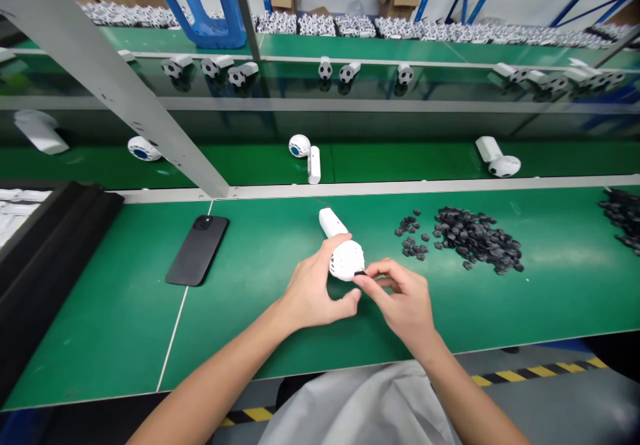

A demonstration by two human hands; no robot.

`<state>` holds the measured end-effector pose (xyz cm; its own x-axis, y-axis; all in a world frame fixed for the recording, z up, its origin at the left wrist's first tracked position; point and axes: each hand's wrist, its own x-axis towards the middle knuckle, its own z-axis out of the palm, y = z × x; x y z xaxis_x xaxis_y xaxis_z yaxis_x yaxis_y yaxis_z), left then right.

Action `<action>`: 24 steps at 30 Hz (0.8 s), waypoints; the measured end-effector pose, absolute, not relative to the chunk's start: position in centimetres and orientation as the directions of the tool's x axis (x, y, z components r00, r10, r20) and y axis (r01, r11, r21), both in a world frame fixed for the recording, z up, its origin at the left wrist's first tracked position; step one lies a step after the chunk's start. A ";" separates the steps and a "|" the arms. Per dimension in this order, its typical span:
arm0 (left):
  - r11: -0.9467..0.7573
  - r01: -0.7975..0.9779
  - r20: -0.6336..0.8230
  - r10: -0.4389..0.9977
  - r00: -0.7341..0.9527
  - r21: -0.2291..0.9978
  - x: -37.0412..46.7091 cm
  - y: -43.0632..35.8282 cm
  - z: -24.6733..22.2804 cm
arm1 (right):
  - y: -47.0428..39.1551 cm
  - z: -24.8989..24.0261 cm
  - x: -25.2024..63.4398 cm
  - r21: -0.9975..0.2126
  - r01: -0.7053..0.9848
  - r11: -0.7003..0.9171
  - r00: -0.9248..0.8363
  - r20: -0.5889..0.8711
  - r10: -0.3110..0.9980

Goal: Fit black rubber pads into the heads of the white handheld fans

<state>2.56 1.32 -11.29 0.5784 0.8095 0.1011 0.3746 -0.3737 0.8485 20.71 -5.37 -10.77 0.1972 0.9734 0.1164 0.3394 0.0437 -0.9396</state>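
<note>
A white plastic housing with a round, ball-like head [346, 260] and a straight handle [332, 222] lies on the green bench in front of me. My left hand [320, 285] steadies it, with fingers over the neck and the thumb apart below the head. Between the thumb and forefinger of my right hand [400, 295] is a small black piece [359, 273], pressed at the lower right edge of the round head. To the right lie a small cluster of black pieces [414, 248] and a larger pile of black pieces [477, 237].
A dark phone [197, 250] lies on the left of the bench. Beyond the metal rail, a green conveyor belt [400, 160] carries several white housings. A slanted grey post [120, 92] rises at the left. More black pieces [623, 218] lie far right.
</note>
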 end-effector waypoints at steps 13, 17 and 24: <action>-0.310 0.341 0.099 0.851 0.516 0.888 2.9 1.0 -12.2 | -5.4 -12.4 21.1 -0.954 0.290 0.072 0.050 0.090 0.995; -0.351 0.357 0.119 0.837 0.534 0.866 2.8 1.2 -12.1 | -5.5 -12.2 21.3 -0.882 0.429 0.193 -0.050 0.191 0.980; -0.334 0.235 0.200 0.868 0.455 0.913 2.3 1.7 -12.8 | -2.3 -10.8 28.5 -0.571 0.799 0.191 -0.022 0.290 0.957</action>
